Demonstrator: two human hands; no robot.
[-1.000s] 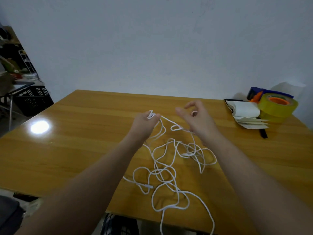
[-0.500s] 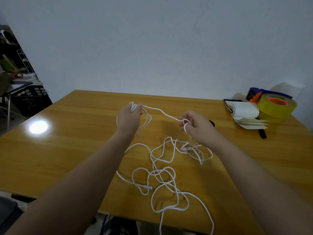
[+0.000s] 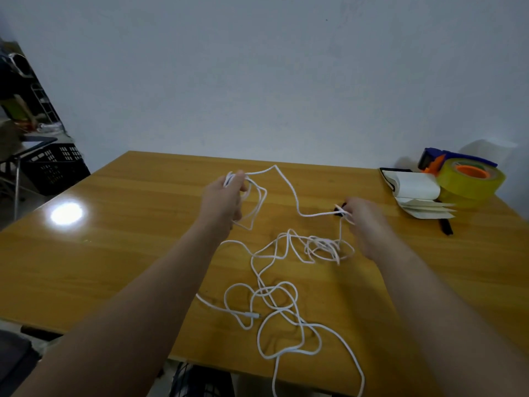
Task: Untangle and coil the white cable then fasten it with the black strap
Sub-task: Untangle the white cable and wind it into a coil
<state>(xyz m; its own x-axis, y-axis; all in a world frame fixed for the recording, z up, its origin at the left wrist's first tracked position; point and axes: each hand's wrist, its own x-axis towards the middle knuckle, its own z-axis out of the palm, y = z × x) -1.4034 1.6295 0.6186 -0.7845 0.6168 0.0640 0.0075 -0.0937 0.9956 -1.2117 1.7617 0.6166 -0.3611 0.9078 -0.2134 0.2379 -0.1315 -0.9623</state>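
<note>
A long white cable (image 3: pixel 274 299) lies in tangled loops on the wooden table (image 3: pixel 114 253), one end trailing over the near edge. My left hand (image 3: pixel 223 196) holds a few gathered loops of it above the table. A slack stretch runs from there to my right hand (image 3: pixel 363 222), which pinches the cable. A small black thing, probably the black strap (image 3: pixel 342 209), shows on the table just behind my right fingers, mostly hidden.
At the table's far right stand a yellow tape roll (image 3: pixel 469 179) with a blue dispenser, a folded white booklet (image 3: pixel 415 190) and a black pen (image 3: pixel 445 226). A black crate (image 3: pixel 54 167) sits on the floor at left.
My hands have drawn further apart, the left one left and the right one right and down, pulling a longer stretch of cable out of the tangle.
</note>
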